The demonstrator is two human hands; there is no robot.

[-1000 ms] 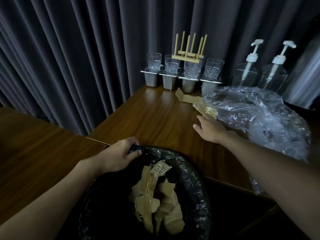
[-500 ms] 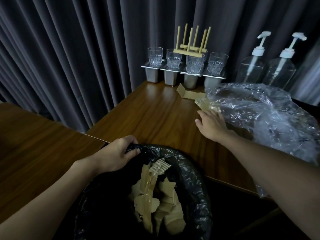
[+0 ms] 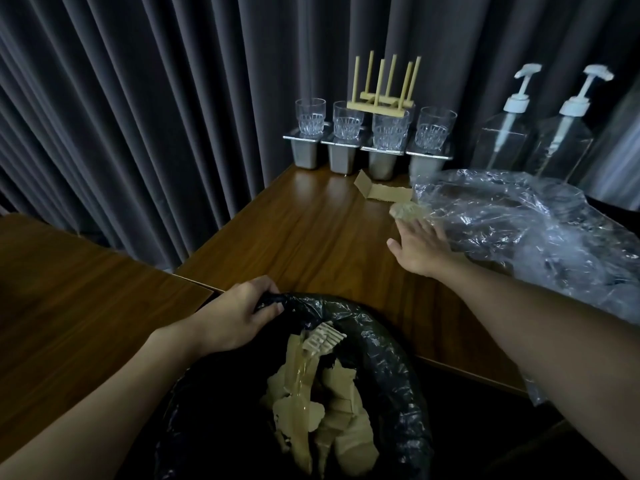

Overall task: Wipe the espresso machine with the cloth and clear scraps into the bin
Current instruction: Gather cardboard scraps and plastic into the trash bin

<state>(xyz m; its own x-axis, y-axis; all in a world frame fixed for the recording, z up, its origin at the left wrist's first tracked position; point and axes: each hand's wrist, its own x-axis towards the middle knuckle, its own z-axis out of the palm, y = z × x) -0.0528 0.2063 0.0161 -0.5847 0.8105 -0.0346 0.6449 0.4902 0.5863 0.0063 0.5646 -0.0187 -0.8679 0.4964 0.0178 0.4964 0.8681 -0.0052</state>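
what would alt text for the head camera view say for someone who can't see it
A person's right hand reaches flat across a wooden table toward cardboard scraps beside crumpled clear plastic, while the left hand grips the rim of a black-lined bin holding cardboard. Glasses and pump bottles stand before a dark curtain.

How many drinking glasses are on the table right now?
4, in a row at the table's far edge, each on a steel container: far left, second, third under a wooden rack, rightmost. None seem hidden.
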